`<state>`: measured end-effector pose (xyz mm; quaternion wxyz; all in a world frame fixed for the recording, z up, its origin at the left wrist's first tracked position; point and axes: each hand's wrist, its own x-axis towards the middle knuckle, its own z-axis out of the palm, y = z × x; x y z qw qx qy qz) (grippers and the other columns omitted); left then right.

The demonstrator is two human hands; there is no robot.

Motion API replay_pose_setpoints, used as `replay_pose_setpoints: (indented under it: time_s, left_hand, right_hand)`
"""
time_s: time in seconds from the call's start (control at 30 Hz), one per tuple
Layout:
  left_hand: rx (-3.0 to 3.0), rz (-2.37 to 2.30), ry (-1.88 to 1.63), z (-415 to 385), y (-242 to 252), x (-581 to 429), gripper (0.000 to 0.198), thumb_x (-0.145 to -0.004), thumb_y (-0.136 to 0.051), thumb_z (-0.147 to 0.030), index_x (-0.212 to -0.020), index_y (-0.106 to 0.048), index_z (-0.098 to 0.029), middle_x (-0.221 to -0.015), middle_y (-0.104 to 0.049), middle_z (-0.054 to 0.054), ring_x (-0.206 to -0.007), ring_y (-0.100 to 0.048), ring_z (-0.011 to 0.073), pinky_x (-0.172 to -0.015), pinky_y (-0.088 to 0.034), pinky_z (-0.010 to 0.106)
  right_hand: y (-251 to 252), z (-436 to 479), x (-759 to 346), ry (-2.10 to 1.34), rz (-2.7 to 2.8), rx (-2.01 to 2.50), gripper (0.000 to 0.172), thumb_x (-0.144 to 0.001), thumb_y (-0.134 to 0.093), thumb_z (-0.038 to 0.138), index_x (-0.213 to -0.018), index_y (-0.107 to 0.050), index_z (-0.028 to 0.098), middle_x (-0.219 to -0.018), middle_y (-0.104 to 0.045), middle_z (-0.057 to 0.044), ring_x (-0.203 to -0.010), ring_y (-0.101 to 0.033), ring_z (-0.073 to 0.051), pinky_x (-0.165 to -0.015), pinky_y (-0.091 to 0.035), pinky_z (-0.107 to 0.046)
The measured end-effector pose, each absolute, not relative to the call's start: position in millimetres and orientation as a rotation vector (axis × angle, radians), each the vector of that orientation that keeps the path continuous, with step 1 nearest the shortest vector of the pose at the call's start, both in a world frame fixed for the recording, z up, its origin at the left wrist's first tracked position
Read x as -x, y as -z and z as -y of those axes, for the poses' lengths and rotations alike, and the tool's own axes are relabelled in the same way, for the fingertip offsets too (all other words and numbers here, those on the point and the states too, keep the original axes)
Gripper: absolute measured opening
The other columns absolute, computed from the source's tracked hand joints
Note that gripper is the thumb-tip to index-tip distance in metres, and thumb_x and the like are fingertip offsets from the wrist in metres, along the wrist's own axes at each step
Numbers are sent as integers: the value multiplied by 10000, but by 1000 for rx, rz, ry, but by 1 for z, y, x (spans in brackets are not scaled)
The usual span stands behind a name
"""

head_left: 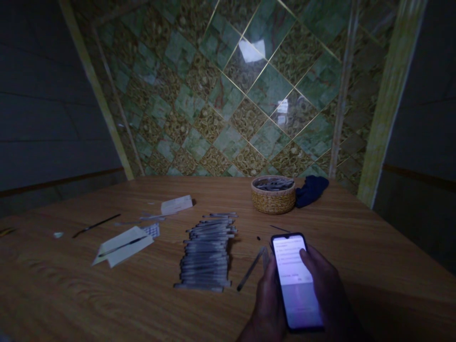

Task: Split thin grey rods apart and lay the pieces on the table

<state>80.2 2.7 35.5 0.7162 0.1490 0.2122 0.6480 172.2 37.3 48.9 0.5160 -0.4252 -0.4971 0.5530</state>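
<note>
Dim light. Wooden desk [374,247]. Far left: thin dark tool [96,225], then folded white paper [123,245] and small white box [176,204]. Centre: long row of grey sticks [208,251]; one loose stick [250,269] just beside it. Left hand [267,304] wraps the phone [296,281] from below-left; right hand [326,289] grips its right edge, thumb on the lit screen. Behind: woven basket [273,194], dark cloth [311,190] touching it.

A dim room in a home: a wooden bench [107,294] stands against a wall of glossy green patterned tiles [249,95], with a woven basket [273,199] on it.
</note>
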Motion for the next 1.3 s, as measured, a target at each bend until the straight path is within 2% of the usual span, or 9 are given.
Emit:
replay_pose_setpoints:
  time_s: [0.1,0.17,0.27,0.47,0.63,0.87,1.1,1.3]
  left_hand:
    - [-311,-489,-1444,-4,-32,-81,447,-827,-490,-439,-1065,-638,-91,-967,-709,108,-954,-628,246,-922,-393,346]
    - [-302,-493,-1461,-4,-31,-81,433,-825,-500,-422,-1059,-641,-86,-961,-711,112,-940,-632,243,-919,-395,343]
    - [-288,-473,-1469,-4,-30,-82,423,-828,-494,-418,-1041,-651,-89,-952,-712,118,-907,-642,251,-912,-401,362]
    - [-303,-447,-1442,-5,-27,-81,455,-835,-474,-430,-1056,-640,-69,-973,-703,136,-892,-642,253,-888,-418,370]
    - [-271,-460,-1457,-6,-25,-82,436,-845,-460,-411,-1030,-650,-66,-943,-712,126,-874,-646,236,-886,-421,350]
    - [-283,-516,-1452,-3,-24,-84,496,-838,-457,-446,-1106,-605,-55,-961,-704,143,-957,-628,253,-914,-405,350]
    - [-295,-506,-1447,-4,-19,-84,534,-831,-456,-472,-1154,-573,-63,-997,-694,139,-998,-611,253,-932,-390,351]
    - [-279,-543,-1426,-2,-19,-84,536,-824,-459,-481,-1140,-585,-66,-969,-701,143,-987,-615,265,-927,-391,364]
  right_hand:
    - [-49,-37,-172,-1323,1228,1013,497,-713,-580,519,-1013,-606,124,-933,-692,-95,-849,-620,-268,-696,-477,-321]
    - [-50,-36,-172,-1309,1237,999,475,-705,-597,501,-998,-606,127,-873,-700,-79,-788,-630,-255,-654,-486,-310]
    - [-50,-35,-171,-1298,1262,970,479,-690,-604,495,-1003,-592,133,-873,-698,-73,-763,-634,-248,-671,-492,-318]
    - [-49,-33,-171,-1194,1325,966,439,-714,-592,435,-1044,-556,149,-983,-682,-85,-891,-630,-246,-733,-507,-308]
    - [-48,-32,-170,-1225,1338,993,453,-694,-609,442,-1044,-540,162,-960,-686,-70,-883,-631,-235,-735,-511,-303]
    - [-42,-35,-167,-1307,1302,1016,479,-683,-627,429,-1073,-492,186,-942,-683,-57,-870,-635,-243,-727,-511,-323]
    - [-39,-37,-168,-1207,1349,1081,475,-664,-642,398,-1066,-499,190,-949,-683,-80,-884,-639,-279,-735,-508,-370]
    - [-37,-39,-169,-1240,1337,1083,460,-667,-641,398,-1058,-499,203,-918,-688,-56,-873,-641,-268,-749,-505,-364]
